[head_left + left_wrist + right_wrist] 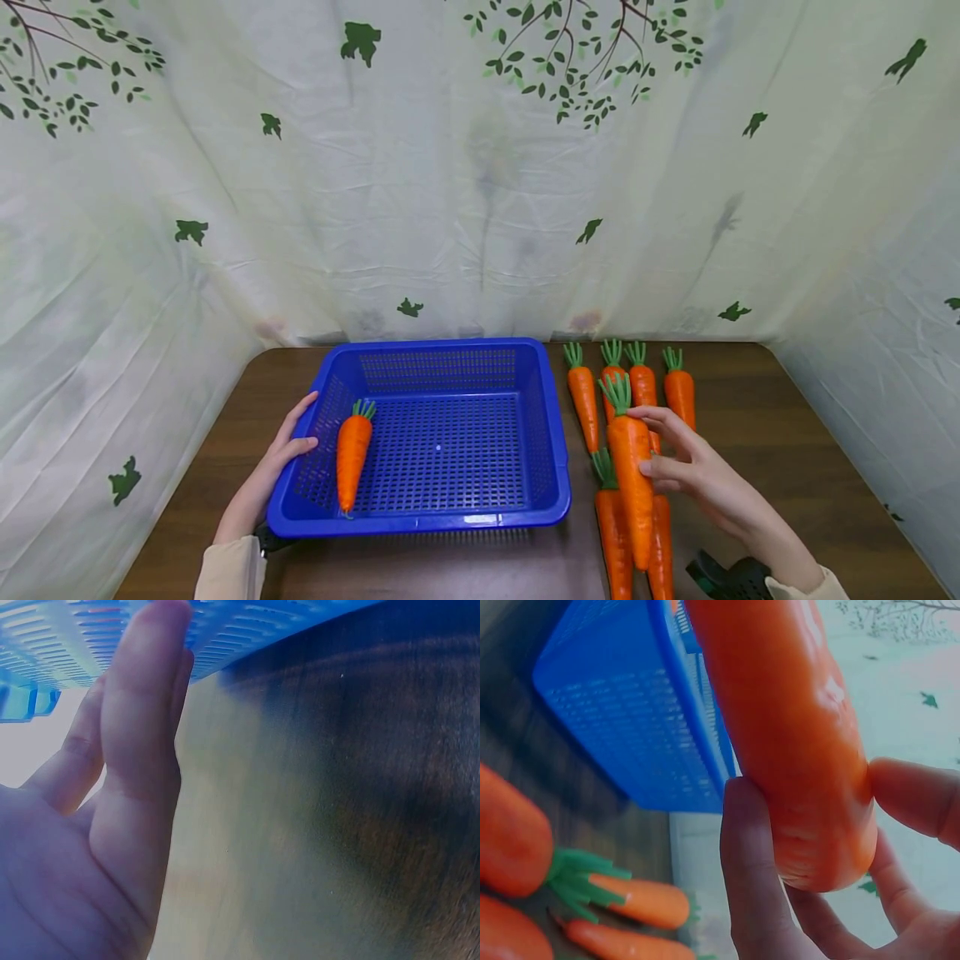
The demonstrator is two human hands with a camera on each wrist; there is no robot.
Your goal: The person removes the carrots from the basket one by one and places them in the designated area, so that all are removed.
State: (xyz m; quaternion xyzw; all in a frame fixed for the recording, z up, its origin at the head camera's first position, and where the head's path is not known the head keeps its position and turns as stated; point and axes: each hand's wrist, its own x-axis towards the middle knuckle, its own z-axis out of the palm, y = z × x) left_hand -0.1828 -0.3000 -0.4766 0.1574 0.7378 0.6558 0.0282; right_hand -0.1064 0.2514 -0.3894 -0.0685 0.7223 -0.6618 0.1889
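Observation:
A blue plastic basket (pixel 420 527) with perforated sides stands on the table, and one carrot (pixel 353 458) with a green top lies inside at its left. My left hand (pixel 273 467) holds the basket's left rim; the left wrist view shows the fingers up against its slotted wall. Over the carrots to the right, my right hand (pixel 693 467) pinches another carrot (pixel 795 742) between thumb and fingers, its green top pointing away from me. Beneath and around it lie several more carrots (pixel 582 400), some partly hidden by the held one.
The brown wooden table (pixel 757 417) has rounded far corners. A pale cloth (pixel 465 183) with printed leaves and branches hangs behind it and at both sides. A dark wrist device (pixel 723 577) sits by my right sleeve.

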